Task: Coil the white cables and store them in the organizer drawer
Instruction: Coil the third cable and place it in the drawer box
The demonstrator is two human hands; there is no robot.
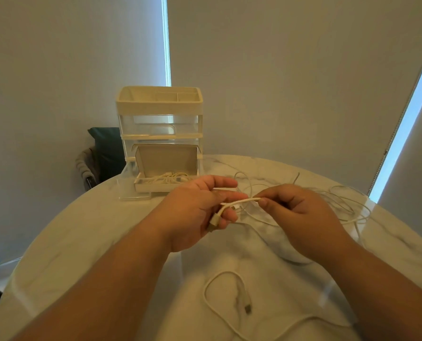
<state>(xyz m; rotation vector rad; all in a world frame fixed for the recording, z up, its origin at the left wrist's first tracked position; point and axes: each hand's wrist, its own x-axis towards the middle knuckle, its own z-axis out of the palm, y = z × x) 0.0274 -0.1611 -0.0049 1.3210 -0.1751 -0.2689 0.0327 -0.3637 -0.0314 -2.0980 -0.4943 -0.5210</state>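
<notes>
Both hands hold one white cable above the table. The left hand curls round its plug end; the right hand pinches the cord. The organizer's drawer stands open at far left.

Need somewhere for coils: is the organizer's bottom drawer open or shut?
Open: the bottom drawer juts forward from the organizer, box inside.

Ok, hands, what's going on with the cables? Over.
Both busy: left hand and right hand pinch one white cable. Open drawer holds stored cable. Tangled loose cables on table.
</notes>
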